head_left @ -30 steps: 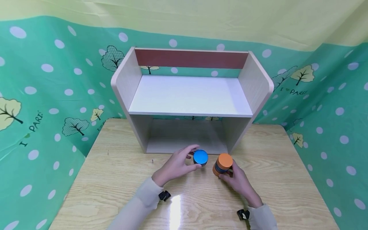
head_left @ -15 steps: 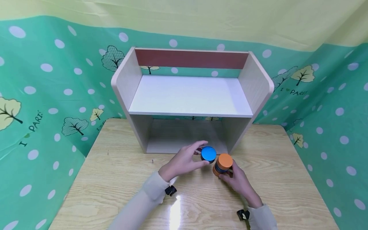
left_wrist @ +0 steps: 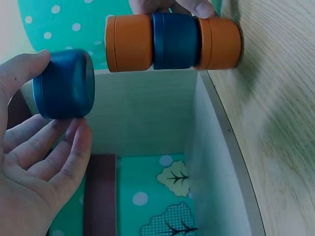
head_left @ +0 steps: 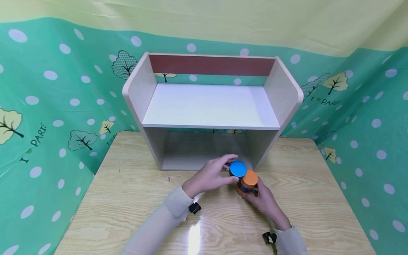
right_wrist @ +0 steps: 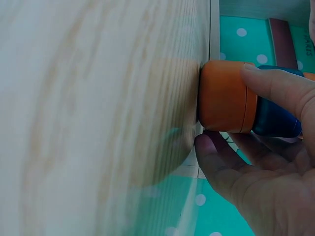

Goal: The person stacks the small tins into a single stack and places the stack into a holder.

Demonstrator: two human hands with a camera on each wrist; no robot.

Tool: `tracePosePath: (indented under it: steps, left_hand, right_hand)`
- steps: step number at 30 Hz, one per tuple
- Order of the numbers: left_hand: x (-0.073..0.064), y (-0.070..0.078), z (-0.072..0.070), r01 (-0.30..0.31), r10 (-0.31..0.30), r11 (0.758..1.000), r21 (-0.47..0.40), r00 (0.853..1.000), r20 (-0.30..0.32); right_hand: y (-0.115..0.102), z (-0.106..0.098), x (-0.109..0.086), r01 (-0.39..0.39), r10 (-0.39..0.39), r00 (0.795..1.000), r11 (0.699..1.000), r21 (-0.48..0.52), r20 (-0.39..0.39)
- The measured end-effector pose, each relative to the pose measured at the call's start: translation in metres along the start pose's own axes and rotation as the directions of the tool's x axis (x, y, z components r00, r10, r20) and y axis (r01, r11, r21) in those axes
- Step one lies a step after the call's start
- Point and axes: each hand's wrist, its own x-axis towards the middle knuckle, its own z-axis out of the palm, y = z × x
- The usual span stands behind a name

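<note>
My left hand (head_left: 213, 176) pinches a round blue jar (head_left: 238, 169) between thumb and fingers, held off the table. Just in front of it stands a stack of three jars: orange on top (head_left: 249, 178), blue in the middle (left_wrist: 174, 42), orange at the bottom (left_wrist: 220, 44). In the left wrist view a gap separates the held blue jar from the stack's top orange jar. My right hand (head_left: 266, 202) grips the stack low down; in the right wrist view its thumb and fingers lie around the bottom orange jar (right_wrist: 226, 96), which rests on the table.
A white two-level shelf unit (head_left: 210, 106) with a dark red back strip (head_left: 211, 64) stands behind the hands. The wooden table (head_left: 127, 205) reaches out on both sides. A green dotted curtain (head_left: 47, 106) hangs around the back and sides.
My left hand has carried the blue jar rightward and upward, bringing it close to the stack. The right hand and the stack have stayed where they were.
</note>
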Motion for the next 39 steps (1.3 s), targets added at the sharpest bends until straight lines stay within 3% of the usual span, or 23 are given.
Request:
tracePosePath:
  steps: [21, 39]
  left_hand:
    - [0.025, 0.009, 0.016, -0.069, 0.068, 0.998, 0.009, 0.995, 0.071]
    - [0.029, 0.009, 0.029, -0.087, 0.084, 0.995, 0.038, 0.993, 0.082]
  right_hand:
    - [0.002, -0.003, 0.001, 0.058, -0.059, 0.998, 0.998, 0.03, 0.019]
    - [0.002, -0.003, 0.001, 0.072, -0.072, 0.997, 0.997, 0.0, 0.018]
